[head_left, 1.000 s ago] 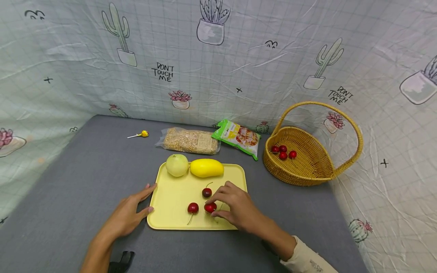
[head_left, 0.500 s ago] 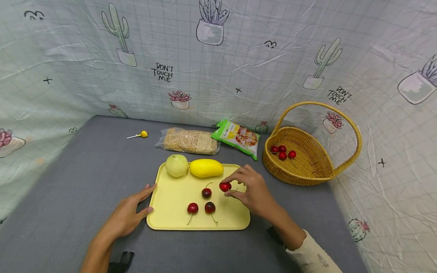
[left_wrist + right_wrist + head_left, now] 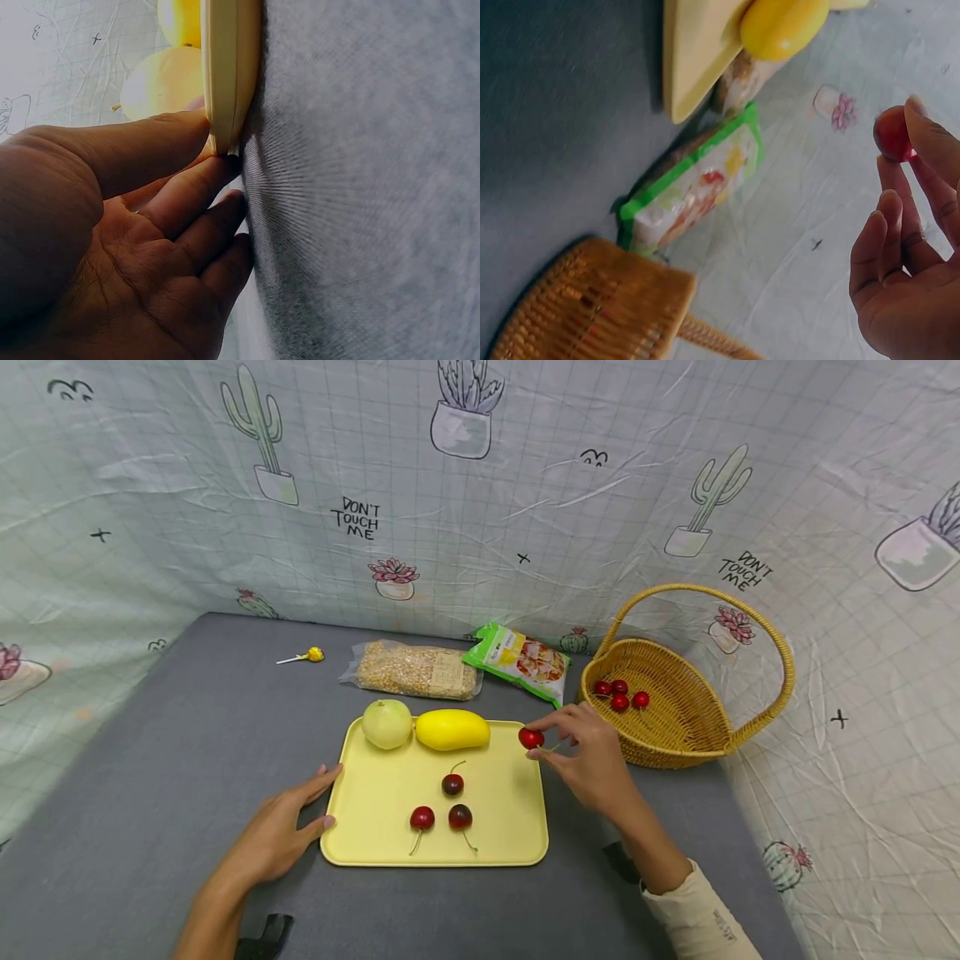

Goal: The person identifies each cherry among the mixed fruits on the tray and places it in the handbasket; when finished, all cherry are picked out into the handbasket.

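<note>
My right hand (image 3: 588, 760) pinches a red cherry (image 3: 531, 738) between thumb and fingertips, raised over the tray's right back corner. Its stem points right. In the right wrist view the same cherry (image 3: 892, 133) shows at the fingertips. On the yellow tray (image 3: 375, 847) lie a dark cherry (image 3: 452, 785), a red cherry (image 3: 422, 818) and another dark cherry (image 3: 461, 817), all stemmed. My left hand (image 3: 273, 835) rests at the tray's left edge with thumb and forefinger spread. In the left wrist view its thumb (image 3: 150, 146) touches the tray's rim (image 3: 223, 75).
A pale green round fruit (image 3: 387, 724) and a yellow mango (image 3: 452, 730) lie along the tray's back. Behind stand a bag of grain (image 3: 412, 668), a green-edged packet (image 3: 521, 662) and a lollipop (image 3: 311, 654). Right is a wicker basket (image 3: 675, 756) holding several cherries (image 3: 619, 702).
My right hand has lifted the red cherry from among the others and carried it right and back, toward the basket. The left hand has stayed at the tray's edge.
</note>
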A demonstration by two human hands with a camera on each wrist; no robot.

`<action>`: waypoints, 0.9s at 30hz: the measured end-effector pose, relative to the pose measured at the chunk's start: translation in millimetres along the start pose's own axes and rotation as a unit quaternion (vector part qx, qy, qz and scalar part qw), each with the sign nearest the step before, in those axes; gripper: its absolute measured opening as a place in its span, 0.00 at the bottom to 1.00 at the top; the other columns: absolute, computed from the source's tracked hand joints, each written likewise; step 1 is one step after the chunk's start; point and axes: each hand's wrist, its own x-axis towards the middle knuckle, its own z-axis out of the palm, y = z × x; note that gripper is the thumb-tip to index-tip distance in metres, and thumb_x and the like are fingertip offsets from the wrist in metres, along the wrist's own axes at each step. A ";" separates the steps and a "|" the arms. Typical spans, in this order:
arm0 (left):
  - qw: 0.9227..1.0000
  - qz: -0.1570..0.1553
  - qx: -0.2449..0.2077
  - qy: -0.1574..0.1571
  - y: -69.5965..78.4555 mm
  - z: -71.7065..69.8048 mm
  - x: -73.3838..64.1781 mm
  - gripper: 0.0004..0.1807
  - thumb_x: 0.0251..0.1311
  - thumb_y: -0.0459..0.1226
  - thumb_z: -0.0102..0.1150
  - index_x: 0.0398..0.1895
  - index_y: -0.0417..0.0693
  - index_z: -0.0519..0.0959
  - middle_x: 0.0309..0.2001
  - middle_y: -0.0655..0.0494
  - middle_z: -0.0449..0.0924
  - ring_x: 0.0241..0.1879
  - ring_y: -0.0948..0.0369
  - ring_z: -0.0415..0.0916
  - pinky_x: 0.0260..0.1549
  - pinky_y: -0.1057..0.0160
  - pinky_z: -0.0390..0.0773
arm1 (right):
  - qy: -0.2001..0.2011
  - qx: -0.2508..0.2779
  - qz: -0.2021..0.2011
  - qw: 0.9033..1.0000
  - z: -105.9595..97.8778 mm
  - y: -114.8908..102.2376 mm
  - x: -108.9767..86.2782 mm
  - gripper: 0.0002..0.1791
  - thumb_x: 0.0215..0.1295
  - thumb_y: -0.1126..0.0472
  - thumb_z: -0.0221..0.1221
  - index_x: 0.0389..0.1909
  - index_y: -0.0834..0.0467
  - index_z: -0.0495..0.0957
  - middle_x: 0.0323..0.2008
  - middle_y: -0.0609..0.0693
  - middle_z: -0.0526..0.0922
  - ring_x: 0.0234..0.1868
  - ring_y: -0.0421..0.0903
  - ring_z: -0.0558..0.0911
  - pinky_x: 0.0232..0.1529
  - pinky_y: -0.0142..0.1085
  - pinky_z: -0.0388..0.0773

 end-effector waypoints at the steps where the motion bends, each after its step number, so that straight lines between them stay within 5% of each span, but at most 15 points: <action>1: 1.000 -0.001 0.000 -0.001 0.0 0.0 0.0 0.42 0.68 0.33 0.70 0.83 0.49 0.65 0.78 0.30 0.63 0.76 0.31 0.64 0.65 0.26 0.71 | 0.003 -0.001 0.007 1.000 -1.5 2.5 0.1 0.20 0.50 0.61 0.83 0.46 0.48 0.91 0.41 0.45 0.88 0.39 0.42 0.78 0.37 0.39 0.82; 15: 1.000 0.001 -0.006 0.001 0.4 -0.2 -0.5 0.41 0.67 0.33 0.70 0.83 0.48 0.65 0.78 0.31 0.63 0.76 0.32 0.64 0.66 0.27 0.70 | 0.062 -0.035 0.051 0.996 -23.7 45.4 0.9 0.21 0.51 0.61 0.82 0.48 0.52 0.91 0.40 0.50 0.88 0.34 0.45 0.72 0.31 0.31 0.69; 27: 1.000 0.006 -0.003 0.006 -1.7 1.1 -0.5 0.41 0.67 0.32 0.70 0.82 0.48 0.65 0.78 0.30 0.64 0.76 0.32 0.65 0.66 0.27 0.71 | 0.092 -0.040 0.101 0.990 -40.0 80.1 -0.5 0.19 0.58 0.62 0.80 0.50 0.56 0.89 0.44 0.58 0.90 0.40 0.53 0.76 0.36 0.37 0.69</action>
